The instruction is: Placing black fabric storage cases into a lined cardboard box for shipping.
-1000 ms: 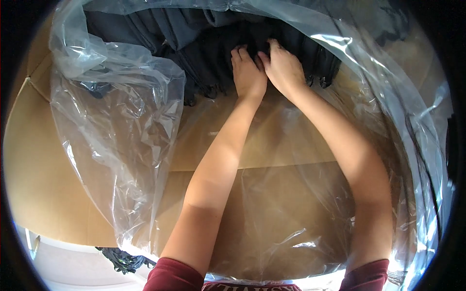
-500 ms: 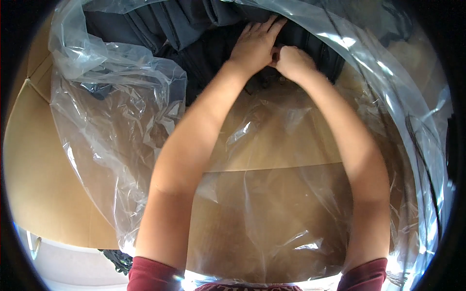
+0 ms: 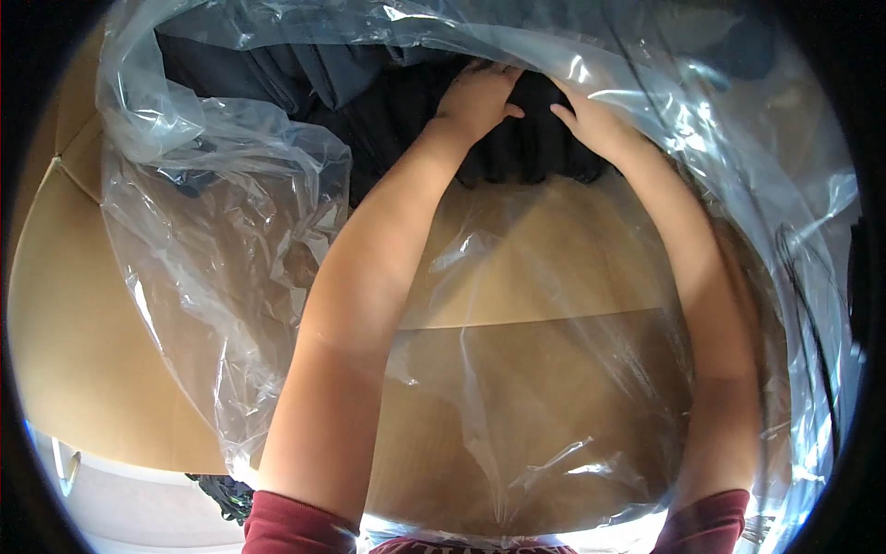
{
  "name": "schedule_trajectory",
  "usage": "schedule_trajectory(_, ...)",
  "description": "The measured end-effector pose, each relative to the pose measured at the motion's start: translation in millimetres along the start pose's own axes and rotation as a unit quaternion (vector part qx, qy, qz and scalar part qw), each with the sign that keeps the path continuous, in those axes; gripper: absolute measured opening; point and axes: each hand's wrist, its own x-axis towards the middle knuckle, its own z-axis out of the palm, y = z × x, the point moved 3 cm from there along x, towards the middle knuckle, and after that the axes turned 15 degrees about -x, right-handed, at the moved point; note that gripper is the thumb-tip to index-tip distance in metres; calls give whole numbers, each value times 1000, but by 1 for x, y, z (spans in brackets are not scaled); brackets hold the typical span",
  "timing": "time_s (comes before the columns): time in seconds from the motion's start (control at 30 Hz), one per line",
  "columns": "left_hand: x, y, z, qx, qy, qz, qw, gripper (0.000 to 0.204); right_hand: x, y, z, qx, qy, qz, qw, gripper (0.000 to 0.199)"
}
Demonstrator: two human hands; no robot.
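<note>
A row of black folded fabric pieces [image 3: 526,143] lies at the far end of a cardboard box [image 3: 526,397] lined with clear plastic. My left hand [image 3: 480,100] rests on the black fabric, its fingers stretched forward and the thumb apart. To its right, my right hand [image 3: 595,120] lies along the other side of the fabric, thumb spread from the fingers. The right fingertips are partly covered by the edge of the plastic liner [image 3: 683,102]. Dark grey padded fabric pieces [image 3: 323,74] stand bunched behind and left of my left hand.
Crumpled clear plastic sheeting [image 3: 240,231] hangs over the left side of the box. An opened cardboard flap [image 3: 101,323] extends outward there. Dark cords [image 3: 812,314] run along the plastic at the right. Below the flap sits a small black bundle [image 3: 226,497].
My hands were close together at the fabric; now they are apart, the right one moved to the right with its thumb spread. The plastic edge hangs lower over the far side.
</note>
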Motion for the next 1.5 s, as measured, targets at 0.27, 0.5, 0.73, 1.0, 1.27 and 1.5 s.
schedule_trajectory(0.27, -6, 12, -6, -29, 106, 25, 994, 79, 2, 60, -4, -239, 279, 40, 929, 36)
schedule_trajectory(0.5, -9, 6, -3, -23, 135, -40, 990, 79, -7, 57, -6, -251, 206, 26, 945, 33)
schedule_trajectory(0.73, -97, 13, -26, -86, 287, -76, 951, 58, -23, 3, -32, -224, 155, 6, 962, 30)
schedule_trajectory(1.0, -259, -10, -121, 28, 277, -225, 934, 58, -62, -98, -133, 291, 123, -17, 949, 66)
schedule_trajectory(1.27, -354, 67, -285, -2, 326, -426, 844, 71, -147, -96, -287, 550, 289, 11, 784, 47)
schedule_trajectory(1.5, -440, 71, -381, 257, 504, -190, 802, 56, -199, -73, -414, 604, 341, -84, 715, 38)
